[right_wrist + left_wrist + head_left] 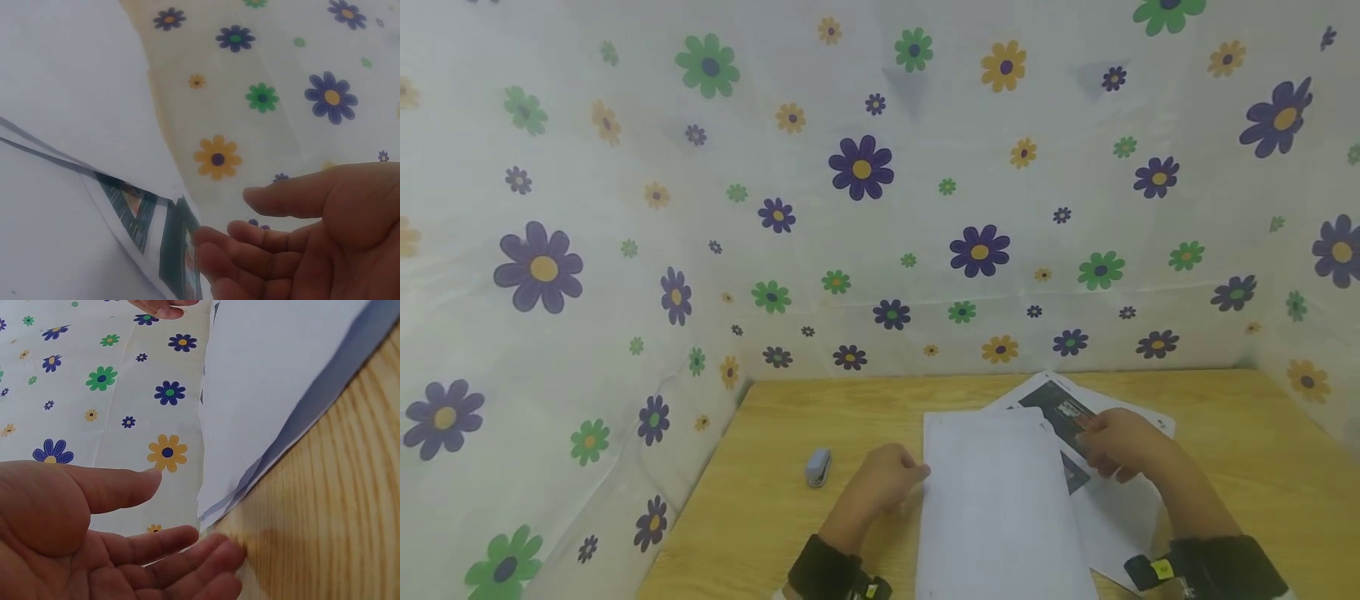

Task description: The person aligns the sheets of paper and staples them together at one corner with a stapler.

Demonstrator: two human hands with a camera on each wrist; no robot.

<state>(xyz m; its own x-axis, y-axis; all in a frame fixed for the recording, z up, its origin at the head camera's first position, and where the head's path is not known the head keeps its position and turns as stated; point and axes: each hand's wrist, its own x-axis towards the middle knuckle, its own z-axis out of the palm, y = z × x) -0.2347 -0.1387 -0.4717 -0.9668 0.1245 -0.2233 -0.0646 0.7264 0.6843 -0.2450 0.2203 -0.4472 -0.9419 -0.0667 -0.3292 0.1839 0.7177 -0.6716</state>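
Note:
White sheets of paper [992, 500] lie on the table in front of me, their blank side up; in the left wrist view the layers of the stack [269, 375] part slightly along one edge. My left hand [883, 477] is at the left edge of these sheets, thumb spread from the fingers and nothing gripped. Beneath them on the right, other sheets [1120, 525] stick out at an angle, with dark green printed pictures [175, 250]. Over these printed sheets is my right hand [1123, 446], fingers loosely bent, thumb apart, fingertips near the paper's edge.
To the left of my left hand stands a small light-blue stapler [817, 467] on the wooden table [760, 533]. A white flower-patterned cloth [917, 150] hangs behind the table and along both sides. Each wrist wears a black band [823, 569].

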